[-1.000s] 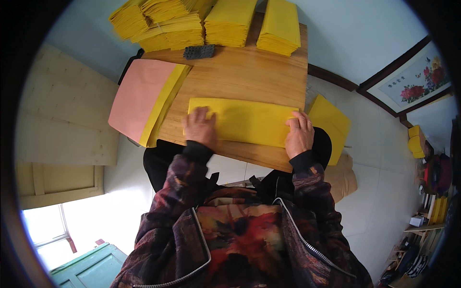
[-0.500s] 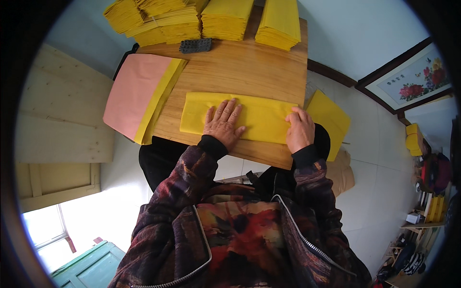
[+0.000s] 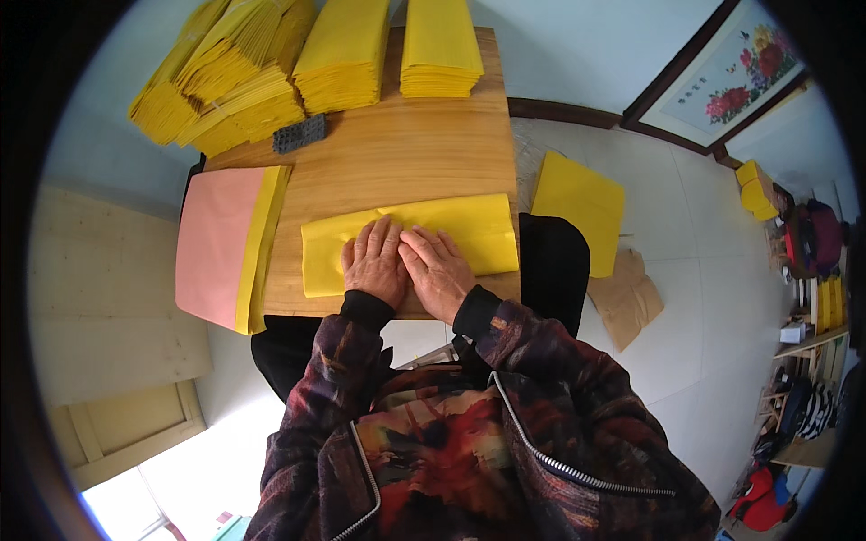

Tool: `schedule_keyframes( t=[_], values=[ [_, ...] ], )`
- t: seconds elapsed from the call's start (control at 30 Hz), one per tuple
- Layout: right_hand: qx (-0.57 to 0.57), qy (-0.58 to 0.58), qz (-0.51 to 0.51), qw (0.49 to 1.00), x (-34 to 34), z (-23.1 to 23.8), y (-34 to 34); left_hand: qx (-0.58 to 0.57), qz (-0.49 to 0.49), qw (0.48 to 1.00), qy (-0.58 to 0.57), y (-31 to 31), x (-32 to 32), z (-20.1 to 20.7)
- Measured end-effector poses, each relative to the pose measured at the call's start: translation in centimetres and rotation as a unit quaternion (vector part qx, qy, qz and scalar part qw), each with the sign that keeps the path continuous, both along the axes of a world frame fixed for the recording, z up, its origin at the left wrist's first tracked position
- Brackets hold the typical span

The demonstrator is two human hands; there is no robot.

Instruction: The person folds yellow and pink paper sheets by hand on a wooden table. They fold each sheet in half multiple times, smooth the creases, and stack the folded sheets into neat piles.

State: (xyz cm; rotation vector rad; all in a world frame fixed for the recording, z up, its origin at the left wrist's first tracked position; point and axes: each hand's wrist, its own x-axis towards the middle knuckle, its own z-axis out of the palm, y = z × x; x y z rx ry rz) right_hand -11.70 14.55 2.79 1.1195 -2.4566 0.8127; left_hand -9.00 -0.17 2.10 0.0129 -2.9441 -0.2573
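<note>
Both hands (image 3: 374, 270) (image 3: 440, 275) on yellow paper (image 3: 483, 236), box (image 3: 793, 334) on shelf (image 3: 818, 342)

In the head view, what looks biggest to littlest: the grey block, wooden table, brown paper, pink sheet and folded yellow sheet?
1. Wooden table
2. Pink sheet and folded yellow sheet: too alike to rank, since the yellow one is partly covered
3. Brown paper
4. Grey block

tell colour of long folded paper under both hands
The long folded paper is yellow, clearest in head view.
</note>
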Motion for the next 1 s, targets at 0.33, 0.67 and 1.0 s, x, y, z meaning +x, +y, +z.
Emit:
schedule_keyframes(
  t=[0.33, 0.67, 1.0],
  values=[
    [0.033, -0.053, -0.055, 0.997, -1.2, -0.7, 1.0, 0.038, -0.003, 0.999, 0.015, 0.2, -0.1, 0.6],
    [0.173, -0.109, -0.091, 0.975, -2.2, 0.6, 3.2, 0.035, 0.068, 0.997, -0.029, -1.1, 1.3, 0.7],
    [0.194, -0.127, -0.109, 0.967, -1.8, 0.8, 1.1, 0.020, 0.129, 0.991, -0.032, -6.3, 3.1, 0.1]
  ],
)
